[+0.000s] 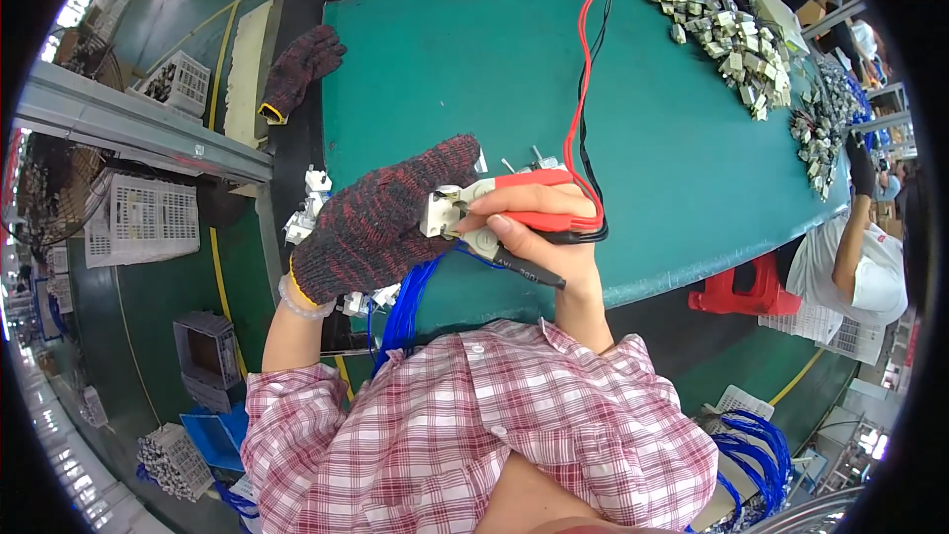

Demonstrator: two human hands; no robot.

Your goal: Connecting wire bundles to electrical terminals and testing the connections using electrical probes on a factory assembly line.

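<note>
probes [529,200], one red and one black, lie pinched together in the bare right hand [539,227], tips pressed to a white connector [442,210]. the left hand [381,218], in a dark knit glove, is clenched around that connector just above the near edge of the green tabletop [672,138]. red and black leads [585,79] run from the probes up across the tabletop. blue wires [405,307] hang below the left hand. more white connectors [311,203] sit just left of it, a spare glove [297,69] farther up, and a heap of small parts [727,25] lies at the far right.
</note>
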